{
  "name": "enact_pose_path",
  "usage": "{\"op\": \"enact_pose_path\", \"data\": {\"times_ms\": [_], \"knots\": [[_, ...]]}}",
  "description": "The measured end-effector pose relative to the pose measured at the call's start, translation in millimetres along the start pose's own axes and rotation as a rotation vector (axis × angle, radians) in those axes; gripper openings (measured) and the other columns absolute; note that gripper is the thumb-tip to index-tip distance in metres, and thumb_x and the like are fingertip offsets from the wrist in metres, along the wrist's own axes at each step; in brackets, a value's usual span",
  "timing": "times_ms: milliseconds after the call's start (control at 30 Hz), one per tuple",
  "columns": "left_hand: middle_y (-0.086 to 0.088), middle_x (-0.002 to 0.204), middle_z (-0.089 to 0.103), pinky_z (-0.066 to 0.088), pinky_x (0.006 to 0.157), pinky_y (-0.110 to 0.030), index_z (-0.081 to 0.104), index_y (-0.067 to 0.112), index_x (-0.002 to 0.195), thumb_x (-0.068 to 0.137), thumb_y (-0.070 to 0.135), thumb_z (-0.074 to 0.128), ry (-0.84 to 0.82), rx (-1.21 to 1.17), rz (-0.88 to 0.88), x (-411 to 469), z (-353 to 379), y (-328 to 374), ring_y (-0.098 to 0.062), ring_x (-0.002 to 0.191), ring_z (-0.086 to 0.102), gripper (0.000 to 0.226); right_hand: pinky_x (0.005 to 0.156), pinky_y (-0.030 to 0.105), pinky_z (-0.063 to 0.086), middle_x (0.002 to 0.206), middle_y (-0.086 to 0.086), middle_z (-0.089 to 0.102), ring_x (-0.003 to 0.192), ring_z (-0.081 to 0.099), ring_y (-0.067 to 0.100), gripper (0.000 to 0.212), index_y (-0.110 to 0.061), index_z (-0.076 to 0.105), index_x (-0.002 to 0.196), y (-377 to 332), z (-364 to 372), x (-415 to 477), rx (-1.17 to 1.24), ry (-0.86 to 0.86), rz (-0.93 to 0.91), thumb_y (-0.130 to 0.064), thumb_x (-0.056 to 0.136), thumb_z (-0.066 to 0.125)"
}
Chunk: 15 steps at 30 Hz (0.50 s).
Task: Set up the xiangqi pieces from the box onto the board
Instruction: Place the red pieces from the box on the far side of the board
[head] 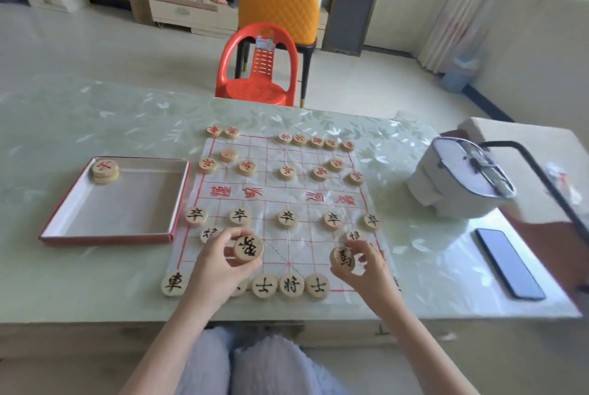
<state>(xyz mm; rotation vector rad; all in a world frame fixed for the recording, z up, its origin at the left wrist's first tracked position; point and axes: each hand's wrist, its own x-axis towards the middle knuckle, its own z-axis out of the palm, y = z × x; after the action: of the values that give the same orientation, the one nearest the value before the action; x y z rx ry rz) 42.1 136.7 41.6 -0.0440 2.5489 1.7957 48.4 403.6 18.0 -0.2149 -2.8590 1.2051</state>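
Observation:
A white plastic xiangqi board (287, 203) with red lines lies on the table. Red-lettered wooden pieces (287, 172) fill its far side, black-lettered ones (287, 218) the near side. My left hand (223, 264) holds a black-lettered piece (248, 247) upright above the near left of the board. My right hand (363, 267) pinches another black-lettered piece (343, 258) over the near right. The open box (118, 203), red-edged, sits left of the board with a small stack of red-lettered pieces (105, 170) in its far left corner.
A grey bag (459, 177) with a black strap stands right of the board. A dark phone (509, 263) lies near the right front edge. A red plastic chair (259, 66) and an orange one stand beyond the table's far edge.

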Motion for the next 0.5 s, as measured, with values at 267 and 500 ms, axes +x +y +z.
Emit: {"op": "enact_pose_path", "data": {"times_ms": [267,500], "knots": [[0.006,0.107,0.06,0.046,0.067,-0.005,0.059,0.032,0.1,0.067,0.011,0.078,-0.057,0.07,0.047,-20,41,6,-0.003,0.092,0.059,0.043,0.085,0.026,0.034,0.095,-0.011,0.055,0.095,0.035,0.011,0.045,-0.02,0.059,0.11,36,-6,-22,-0.157,0.099,-0.009,-0.034,0.07,0.075],[0.008,0.108,0.058,0.042,0.071,-0.011,0.059,0.036,0.101,0.066,0.014,0.079,-0.056,0.132,0.065,-22,60,6,-0.005,0.092,0.058,0.046,0.087,0.026,0.032,0.1,-0.011,0.054,0.101,0.036,0.014,0.046,-0.023,0.057,0.109,50,1,-26,-0.166,0.083,-0.05,-0.041,0.07,0.074]]}}
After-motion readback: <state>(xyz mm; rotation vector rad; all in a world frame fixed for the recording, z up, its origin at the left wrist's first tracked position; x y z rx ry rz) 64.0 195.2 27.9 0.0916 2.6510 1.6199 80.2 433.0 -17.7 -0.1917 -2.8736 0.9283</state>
